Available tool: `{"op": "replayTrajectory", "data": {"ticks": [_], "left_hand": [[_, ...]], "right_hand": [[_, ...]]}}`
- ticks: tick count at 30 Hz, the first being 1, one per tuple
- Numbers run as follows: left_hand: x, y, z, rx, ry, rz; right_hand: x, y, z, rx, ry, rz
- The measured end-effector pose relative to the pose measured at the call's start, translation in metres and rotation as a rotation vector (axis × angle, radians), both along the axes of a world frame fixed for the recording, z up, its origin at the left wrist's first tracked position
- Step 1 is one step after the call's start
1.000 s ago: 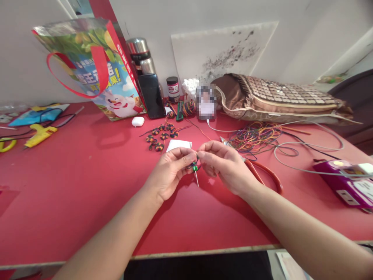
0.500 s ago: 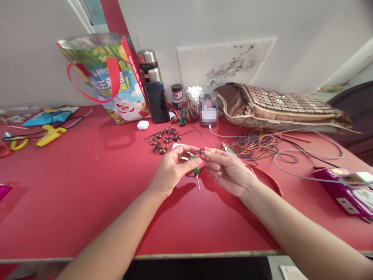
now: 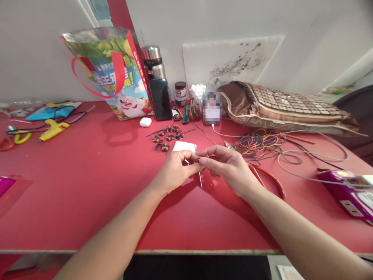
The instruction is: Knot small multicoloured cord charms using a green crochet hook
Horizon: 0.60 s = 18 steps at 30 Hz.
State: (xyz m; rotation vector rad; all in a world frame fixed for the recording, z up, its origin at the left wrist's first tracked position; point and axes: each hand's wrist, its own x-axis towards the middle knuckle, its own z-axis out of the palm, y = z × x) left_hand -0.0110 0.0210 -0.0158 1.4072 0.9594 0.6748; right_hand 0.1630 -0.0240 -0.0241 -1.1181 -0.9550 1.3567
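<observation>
My left hand [image 3: 176, 171] and my right hand [image 3: 231, 169] meet over the middle of the table, thumbs and forefingers pinched together. Between the fingertips is a small dark knotted cord piece [image 3: 198, 159], mostly covered by the fingers. Just below them lies a green-handled tool with a thin metal shaft [image 3: 201, 181]; its tip is too small to make out. A white pad [image 3: 184, 146] sits behind my left hand. Several black-and-orange cord knots [image 3: 164, 147] lie beyond it. Orange-handled scissors [image 3: 272, 179] rest beside my right hand, partly covered by it.
A tangle of coloured cord [image 3: 258, 143] lies at the right, before a brown bag [image 3: 291, 107]. A purple power strip [image 3: 338, 188] stands far right. At the back are a shopping bag [image 3: 116, 77], a phone [image 3: 161, 100] and a jar [image 3: 180, 93]. A yellow glue gun [image 3: 54, 129] lies left.
The right fingers have moved in against the left ones and now cover most of the coloured cord piece, which showed more before. The view has shifted slightly.
</observation>
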Motion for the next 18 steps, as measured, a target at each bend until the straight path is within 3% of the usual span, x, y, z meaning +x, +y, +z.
{"op": "replayTrajectory", "data": {"ticks": [3,7,12,14,18], "left_hand": [[0.0,-0.0006,-0.0004,0.062,0.053,-0.009],[0.0015,-0.0018,0.0006,0.06,-0.025,0.032],[0.0013,-0.0017,0.0042,0.109,-0.195,0.313],[0.0015,-0.0007,0.0037,0.111,-0.195,0.363],[0.0042,-0.0005,-0.0008,0.12,-0.143,0.264]], "right_hand": [[0.0014,0.0014,-0.0019,0.015,-0.081,0.027],[0.0019,0.0019,-0.0015,-0.008,-0.047,-0.002],[0.0005,0.0032,0.0013,-0.052,0.123,-0.062],[-0.0003,0.0036,0.0019,-0.056,0.138,-0.078],[-0.0017,0.0032,0.0026,-0.08,0.173,-0.077]]}}
